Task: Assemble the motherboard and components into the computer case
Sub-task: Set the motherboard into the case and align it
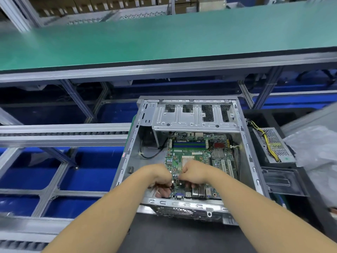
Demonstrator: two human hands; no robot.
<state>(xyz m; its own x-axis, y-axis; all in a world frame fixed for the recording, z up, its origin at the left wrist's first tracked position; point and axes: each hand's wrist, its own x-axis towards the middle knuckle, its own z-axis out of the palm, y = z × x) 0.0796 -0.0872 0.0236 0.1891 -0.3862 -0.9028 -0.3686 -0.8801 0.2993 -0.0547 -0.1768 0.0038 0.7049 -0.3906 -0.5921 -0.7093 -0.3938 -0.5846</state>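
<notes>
A grey computer case lies open on its side in front of me. A green motherboard sits inside on the case floor, its port row toward the near wall. My left hand grips the board's near left corner, its fingers curled under the edge. My right hand sits right beside it, fingers curled over the board just behind the ports. The two hands almost touch. They hide the near middle of the board.
A metal drive cage spans the far end of the case. A power supply with yellow cables, a black panel and a plastic bag lie to the right. Blue bins sit left, a green shelf above.
</notes>
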